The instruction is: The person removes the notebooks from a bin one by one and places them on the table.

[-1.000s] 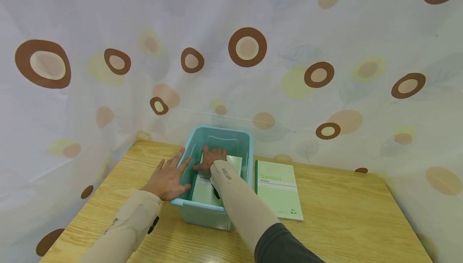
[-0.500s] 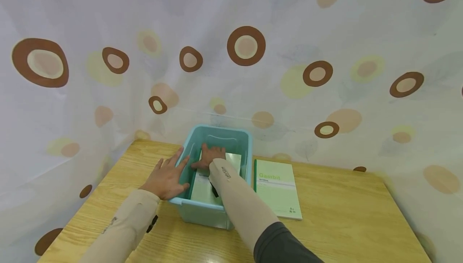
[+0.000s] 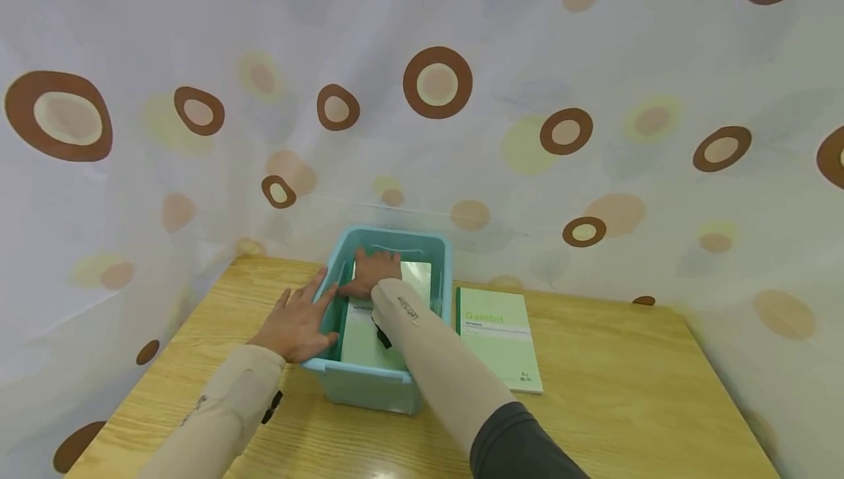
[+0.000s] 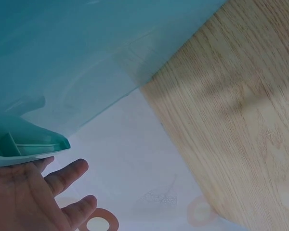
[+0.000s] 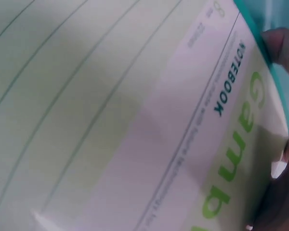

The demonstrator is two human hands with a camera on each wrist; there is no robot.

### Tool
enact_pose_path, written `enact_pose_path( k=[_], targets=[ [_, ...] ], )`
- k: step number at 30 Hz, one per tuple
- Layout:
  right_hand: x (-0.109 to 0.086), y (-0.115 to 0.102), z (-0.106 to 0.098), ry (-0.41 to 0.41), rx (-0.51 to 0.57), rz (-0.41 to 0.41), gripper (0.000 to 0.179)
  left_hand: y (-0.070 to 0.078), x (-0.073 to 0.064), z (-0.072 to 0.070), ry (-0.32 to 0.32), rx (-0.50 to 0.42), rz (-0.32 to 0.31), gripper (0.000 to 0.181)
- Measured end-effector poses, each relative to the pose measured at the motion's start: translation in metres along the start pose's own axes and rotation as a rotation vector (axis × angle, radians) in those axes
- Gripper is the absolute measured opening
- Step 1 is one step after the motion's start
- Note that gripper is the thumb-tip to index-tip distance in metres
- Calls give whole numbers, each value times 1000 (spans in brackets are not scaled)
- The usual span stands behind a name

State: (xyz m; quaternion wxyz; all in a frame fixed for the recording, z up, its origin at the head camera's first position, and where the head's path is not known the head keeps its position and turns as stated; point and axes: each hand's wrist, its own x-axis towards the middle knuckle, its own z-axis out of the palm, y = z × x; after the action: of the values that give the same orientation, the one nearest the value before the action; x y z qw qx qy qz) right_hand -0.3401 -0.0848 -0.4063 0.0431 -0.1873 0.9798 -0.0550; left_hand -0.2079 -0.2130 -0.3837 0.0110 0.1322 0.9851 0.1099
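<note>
A light-blue plastic bin (image 3: 369,390) stands on the table with a pale green notebook (image 3: 363,338) inside. My right hand (image 3: 371,275) reaches in and grips the notebook toward its far end. In the right wrist view the thumb (image 5: 282,45) meets the green spine of the notebook (image 5: 149,125), and other fingers lie at the cover's edge, partly cut off. My left hand (image 3: 295,327) rests with spread fingers on the bin's left rim. From the left wrist, the hand (image 4: 26,199) shows against the bin's rim, with the bin wall (image 4: 86,53) above.
To the right of the bin a second "Gambit" notebook (image 3: 497,354) lies flat on the wooden table (image 3: 613,391). A patterned white sheet (image 3: 501,135) hangs behind the table and along its sides.
The notebook's far edge has risen inside the bin along with my right hand. My left hand stays on the rim. The whole head view has shifted slightly.
</note>
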Motion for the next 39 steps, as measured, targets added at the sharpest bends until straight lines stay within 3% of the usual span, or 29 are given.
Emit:
enact_pose_path(
  k=[9, 18, 22, 39],
  targets=[
    [0, 9, -32, 34, -39, 34, 94, 2, 1, 0, -21, -4, -6, 79],
    [-9, 18, -80, 145, 28, 22, 89, 1, 0, -1, -4, 2, -1, 78],
    [-15, 23, -98, 192, 59, 32, 79, 4, -2, -2, -2, -5, 9, 79],
    [-47, 65, -177, 347, 260, 57, 74, 4, -2, 0, 19, 8, 27, 78]
  ],
)
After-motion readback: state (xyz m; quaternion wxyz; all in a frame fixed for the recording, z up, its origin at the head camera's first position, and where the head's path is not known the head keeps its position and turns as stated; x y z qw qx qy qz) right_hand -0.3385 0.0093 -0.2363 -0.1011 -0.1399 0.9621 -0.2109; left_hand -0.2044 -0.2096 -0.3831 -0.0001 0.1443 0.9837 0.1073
